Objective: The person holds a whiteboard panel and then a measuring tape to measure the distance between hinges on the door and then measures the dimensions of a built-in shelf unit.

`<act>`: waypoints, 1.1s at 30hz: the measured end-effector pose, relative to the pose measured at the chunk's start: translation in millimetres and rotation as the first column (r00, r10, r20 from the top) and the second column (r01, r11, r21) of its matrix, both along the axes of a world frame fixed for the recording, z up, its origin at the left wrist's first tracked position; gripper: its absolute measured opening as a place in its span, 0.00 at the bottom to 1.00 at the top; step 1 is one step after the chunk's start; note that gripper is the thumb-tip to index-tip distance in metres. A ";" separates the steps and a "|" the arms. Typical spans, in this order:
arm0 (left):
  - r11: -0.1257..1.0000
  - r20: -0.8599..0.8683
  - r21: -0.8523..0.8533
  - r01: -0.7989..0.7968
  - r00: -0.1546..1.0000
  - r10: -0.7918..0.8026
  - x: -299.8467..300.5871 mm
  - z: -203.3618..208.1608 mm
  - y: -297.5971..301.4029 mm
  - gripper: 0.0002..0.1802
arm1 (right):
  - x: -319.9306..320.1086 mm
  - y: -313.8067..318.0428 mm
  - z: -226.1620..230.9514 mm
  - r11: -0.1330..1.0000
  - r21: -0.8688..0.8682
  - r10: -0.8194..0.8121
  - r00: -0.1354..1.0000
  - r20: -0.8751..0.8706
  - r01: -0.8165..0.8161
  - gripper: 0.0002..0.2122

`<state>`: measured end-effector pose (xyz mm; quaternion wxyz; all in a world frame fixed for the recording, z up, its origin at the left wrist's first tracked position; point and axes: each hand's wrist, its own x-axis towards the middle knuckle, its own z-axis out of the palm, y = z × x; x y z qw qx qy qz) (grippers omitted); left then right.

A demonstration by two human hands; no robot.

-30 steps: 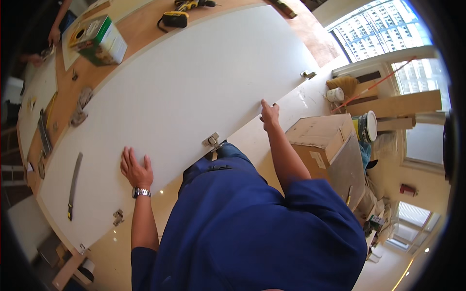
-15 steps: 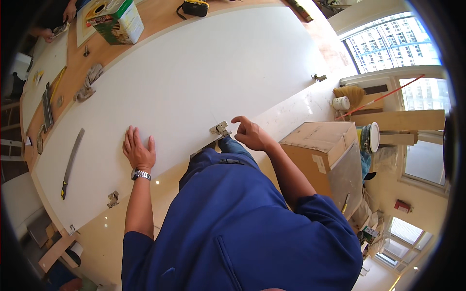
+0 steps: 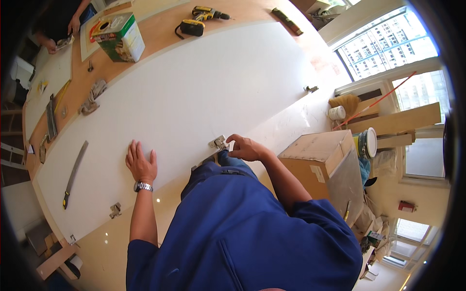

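My left hand (image 3: 141, 163) lies flat with fingers spread on a large white panel (image 3: 184, 87). Beside the hinge (image 3: 218, 143) on the panel's near edge is my right hand (image 3: 246, 148), index finger bent and thumb apart from it. Its fingertips reach the hinge's outer end; whether they touch it, I cannot tell. Another metal hinge (image 3: 115, 210) sits on the same edge to the left, and a third hinge (image 3: 311, 89) at the far right. A hand saw (image 3: 75, 174) with a black and yellow handle rests on the panel, left of my left hand.
Beyond the panel are a yellow and black drill (image 3: 208, 13), a green and white tin (image 3: 121, 39) and a crumpled cloth (image 3: 92, 97). A cardboard box (image 3: 315, 148) and a bucket (image 3: 371, 143) stand at right. Another person's hand (image 3: 74, 25) shows at upper left.
My right hand has moved in toward the middle hinge, its index finger more bent. The left hand stays flat on the panel. The view has tilted slightly, bringing the whole drill into sight.
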<state>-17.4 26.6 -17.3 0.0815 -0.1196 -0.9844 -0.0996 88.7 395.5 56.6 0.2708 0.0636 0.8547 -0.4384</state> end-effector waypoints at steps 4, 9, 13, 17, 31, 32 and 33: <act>1.000 -0.017 0.011 -0.013 1.000 0.013 3.4 1.3 -4.6 0.30 | 19.7 26.8 -29.6 0.978 -0.136 -0.128 0.967 0.222 0.161 0.21; 0.998 -0.011 0.059 0.023 1.000 -0.022 -2.3 8.9 11.6 0.30 | 106.5 106.0 -151.8 0.954 0.170 -0.295 0.875 0.384 0.247 0.15; 0.999 -0.015 0.032 -0.004 1.000 0.004 1.8 5.1 1.3 0.30 | 181.6 124.3 -195.4 0.885 0.386 -0.451 0.679 0.579 0.259 0.18; 1.000 -0.032 0.011 -0.009 0.999 0.009 4.4 2.5 0.4 0.29 | 198.0 118.7 -181.6 0.882 0.315 -0.469 0.719 0.513 0.350 0.16; 0.950 -0.008 -0.127 -0.286 0.958 0.288 14.1 -27.3 45.2 0.30 | 95.7 244.7 -99.2 0.698 -0.132 -0.707 0.707 0.025 0.704 0.15; 0.916 0.009 -0.124 -0.381 0.923 0.385 15.2 -31.4 59.2 0.31 | 89.2 253.9 -86.9 0.674 -0.180 -0.732 0.680 -0.038 0.716 0.14; 0.871 0.024 -0.121 -0.476 0.876 0.482 18.3 -33.9 69.3 0.32 | 83.1 262.5 -79.2 0.642 -0.231 -0.761 0.644 -0.077 0.731 0.13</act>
